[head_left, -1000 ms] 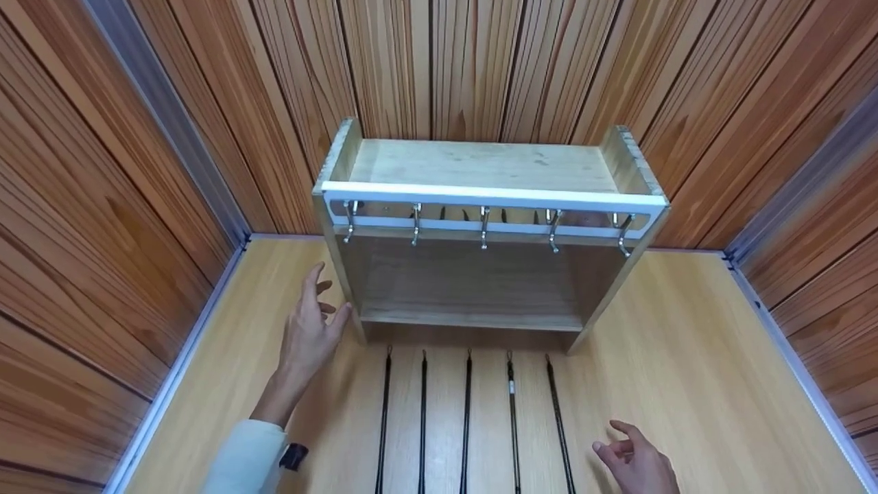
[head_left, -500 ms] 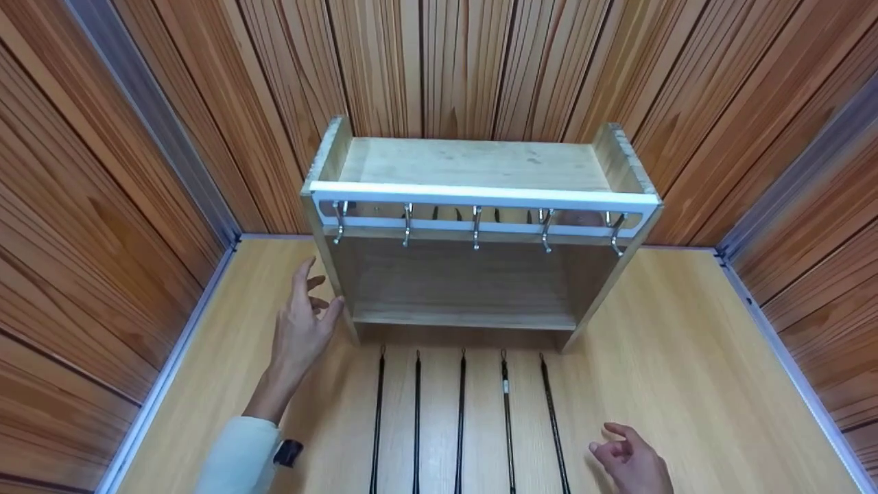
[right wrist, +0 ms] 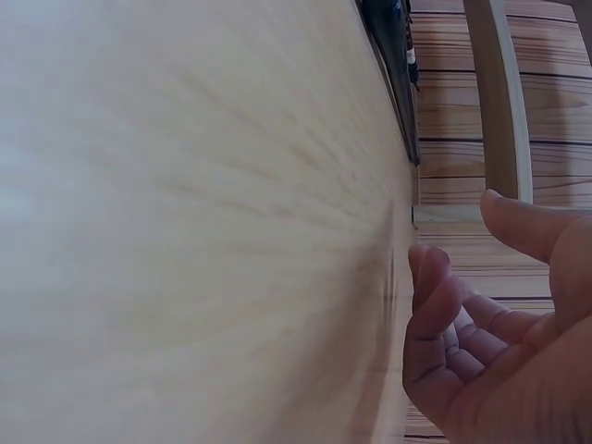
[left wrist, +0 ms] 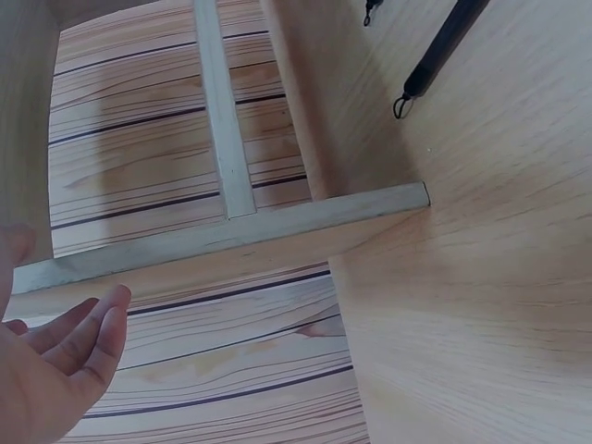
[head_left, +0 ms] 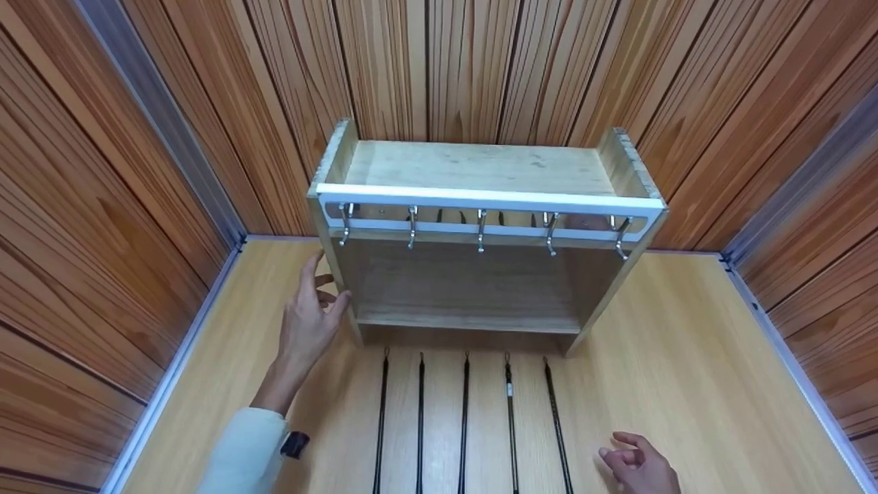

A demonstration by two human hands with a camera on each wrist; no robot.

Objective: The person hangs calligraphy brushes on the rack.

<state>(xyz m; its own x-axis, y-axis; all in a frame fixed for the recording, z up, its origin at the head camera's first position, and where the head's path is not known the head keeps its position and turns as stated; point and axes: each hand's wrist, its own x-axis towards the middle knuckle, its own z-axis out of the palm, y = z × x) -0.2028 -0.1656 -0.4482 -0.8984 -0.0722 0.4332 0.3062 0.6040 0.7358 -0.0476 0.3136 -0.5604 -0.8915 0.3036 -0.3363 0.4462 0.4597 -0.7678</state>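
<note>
left arm: pale cream long sleeve [head_left: 245, 453], soft fabric, cuff ends just short of the wrist
left wrist: black band [head_left: 293, 444], small dark unit on a strap, sits right at the cuff edge
left hand [head_left: 306, 322]: bare, no glove, no rings visible
right hand [head_left: 641, 466]: bare, no glove; wrist and forearm out of frame, so sleeve not visible

The wooden rack [head_left: 480, 233] is standing just right of the left hand [head_left: 309, 322], against the back wall [head_left: 466, 62]. Five cords [head_left: 466, 418] are lying on the table [head_left: 686, 384] between both hands, left of the right hand [head_left: 638, 466], before the rack.
</note>
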